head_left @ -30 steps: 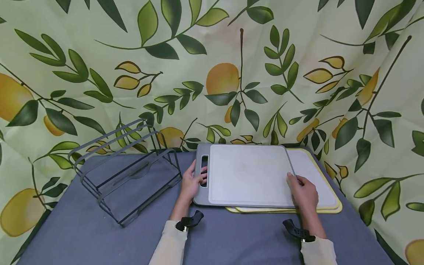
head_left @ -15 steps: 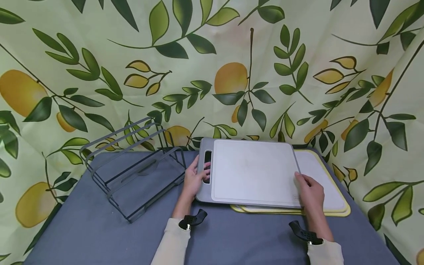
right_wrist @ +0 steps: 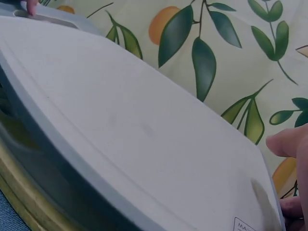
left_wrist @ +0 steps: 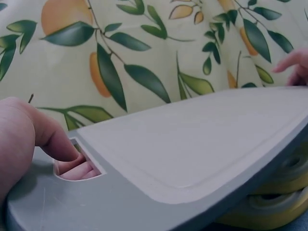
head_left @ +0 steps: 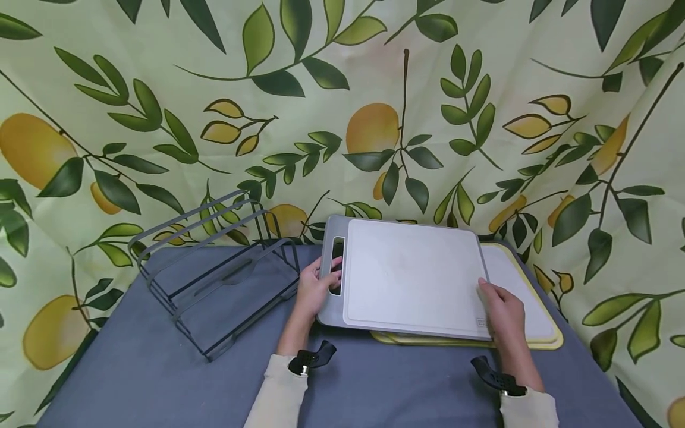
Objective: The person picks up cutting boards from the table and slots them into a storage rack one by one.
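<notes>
A grey cutting board [head_left: 417, 279] with a white face is held in both hands, its left end raised and its right end lower. My left hand [head_left: 310, 288] grips the handle slot; in the left wrist view, the fingers [left_wrist: 77, 171] show through the opening below the thumb. My right hand [head_left: 505, 312] pinches the right edge, thumb on the upper side, the other fingers partly hidden. Beneath lie white cutting boards [head_left: 527, 297] with yellow rims, stacked and mostly covered by the grey one. Small printing shows near the grey board's lower right corner.
A dark wire rack [head_left: 235, 274] with several upright loops stands at the left on the blue-grey tablecloth [head_left: 385, 380]. Behind the table hangs a curtain [head_left: 316, 196] printed with leaves and fruit.
The grey board's left end has risen with my left hand, so the board now tilts more over the yellow-rimmed boards. Both grips stay the same. The head view has shifted slightly.
</notes>
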`<state>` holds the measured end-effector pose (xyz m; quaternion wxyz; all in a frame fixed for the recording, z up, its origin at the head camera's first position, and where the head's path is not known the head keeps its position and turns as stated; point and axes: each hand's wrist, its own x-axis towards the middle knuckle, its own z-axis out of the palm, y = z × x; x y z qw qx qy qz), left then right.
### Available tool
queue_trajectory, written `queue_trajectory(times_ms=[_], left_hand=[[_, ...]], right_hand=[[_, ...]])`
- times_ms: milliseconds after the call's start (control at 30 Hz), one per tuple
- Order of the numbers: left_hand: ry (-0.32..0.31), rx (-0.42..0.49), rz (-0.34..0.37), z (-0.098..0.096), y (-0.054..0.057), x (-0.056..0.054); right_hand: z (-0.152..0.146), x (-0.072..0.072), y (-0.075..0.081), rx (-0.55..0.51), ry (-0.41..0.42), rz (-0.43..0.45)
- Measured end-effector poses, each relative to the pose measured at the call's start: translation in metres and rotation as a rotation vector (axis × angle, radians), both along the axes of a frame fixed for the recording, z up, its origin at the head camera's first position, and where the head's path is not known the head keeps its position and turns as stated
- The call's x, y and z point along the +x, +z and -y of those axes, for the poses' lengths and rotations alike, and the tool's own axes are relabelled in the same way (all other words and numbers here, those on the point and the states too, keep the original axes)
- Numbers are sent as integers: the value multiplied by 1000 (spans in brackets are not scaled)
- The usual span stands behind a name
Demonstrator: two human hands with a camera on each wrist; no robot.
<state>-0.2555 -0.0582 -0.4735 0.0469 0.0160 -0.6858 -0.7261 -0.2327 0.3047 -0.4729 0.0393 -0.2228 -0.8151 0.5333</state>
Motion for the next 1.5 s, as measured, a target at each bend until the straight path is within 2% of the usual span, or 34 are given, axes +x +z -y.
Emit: queue_trajectory(times_ms=[133,333,767,1033,1300,1500], left_hand=[[-9,-27,-22,-2,3,1],[-35,-27,-38,-6,8,2],[-18,-69,-40,-2,25,18],[-2,-110,-43,2,29,28],[-53,-92,-31,7,33,38],[-49,-114,1,11,41,46]], right_hand=[[-2,1,0,-41,5,-12],[-7,2,3,-43,-11,-29],[-5,5,12,-130,5,-6],[-2,5,22,-133,-1,-25],[2,10,29,-95,-2,-29],[6,12,36,-78,13,-40]])
